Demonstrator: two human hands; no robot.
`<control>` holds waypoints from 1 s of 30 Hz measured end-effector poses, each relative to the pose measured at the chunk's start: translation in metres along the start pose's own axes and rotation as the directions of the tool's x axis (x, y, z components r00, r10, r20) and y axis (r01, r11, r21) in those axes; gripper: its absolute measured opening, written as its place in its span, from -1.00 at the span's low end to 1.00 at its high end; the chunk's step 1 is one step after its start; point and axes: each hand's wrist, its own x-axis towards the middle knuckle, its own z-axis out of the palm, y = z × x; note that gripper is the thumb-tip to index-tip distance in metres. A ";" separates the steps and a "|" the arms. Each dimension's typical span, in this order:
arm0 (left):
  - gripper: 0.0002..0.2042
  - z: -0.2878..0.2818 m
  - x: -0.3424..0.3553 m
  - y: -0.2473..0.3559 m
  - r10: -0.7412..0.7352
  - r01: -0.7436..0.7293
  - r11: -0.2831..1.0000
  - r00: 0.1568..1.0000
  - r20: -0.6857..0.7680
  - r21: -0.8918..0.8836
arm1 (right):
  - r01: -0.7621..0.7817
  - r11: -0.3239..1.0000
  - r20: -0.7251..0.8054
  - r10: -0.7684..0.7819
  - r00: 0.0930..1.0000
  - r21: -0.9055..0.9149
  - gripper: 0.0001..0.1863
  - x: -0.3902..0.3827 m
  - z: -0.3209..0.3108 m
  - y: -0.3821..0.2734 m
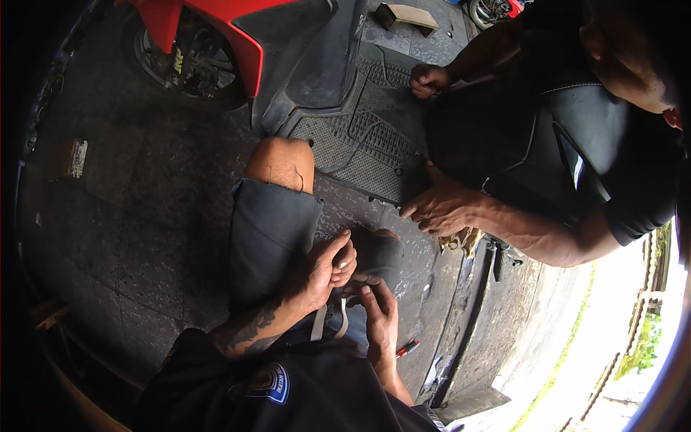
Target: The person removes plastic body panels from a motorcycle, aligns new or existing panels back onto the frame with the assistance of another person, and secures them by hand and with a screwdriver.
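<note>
My left hand [331, 265] is curled closed above my lap, between my bent knees; whatever it holds is hidden. Just right of it, my right hand [374, 302] has its fingers bent in a pinch on something small and dark that I cannot make out. A pale strap [319, 324] hangs in two lengths below my hands. My dark shorts [270, 245] cover my thighs, with the left knee [281, 162] bare. A red-handled tool [407, 348] lies on the ground beside my right wrist.
A red scooter [245, 57] with a textured footboard [360, 155] stands ahead. A co-worker in black leans over its seat [518, 137], a hand [443, 205] near the footboard. A block [72, 160] lies left; a wooden piece [407, 20] is at the back.
</note>
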 end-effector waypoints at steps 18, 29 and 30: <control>-0.61 0.002 -0.003 -0.007 0.050 -0.044 0.911 0.999 0.004 -0.409 | 0.180 0.982 -0.197 -0.186 0.963 -0.051 -0.81 -0.009 0.004 -0.025; -0.42 0.017 -0.008 -0.007 0.093 0.018 0.869 0.976 0.199 -0.494 | 0.199 0.908 -0.185 -0.281 0.942 -0.369 -0.88 0.004 -0.007 -0.043; -0.42 0.016 -0.009 -0.009 0.092 0.013 0.872 0.977 0.191 -0.489 | 0.305 0.824 -0.089 -0.390 0.916 -0.478 -0.87 0.008 -0.008 -0.040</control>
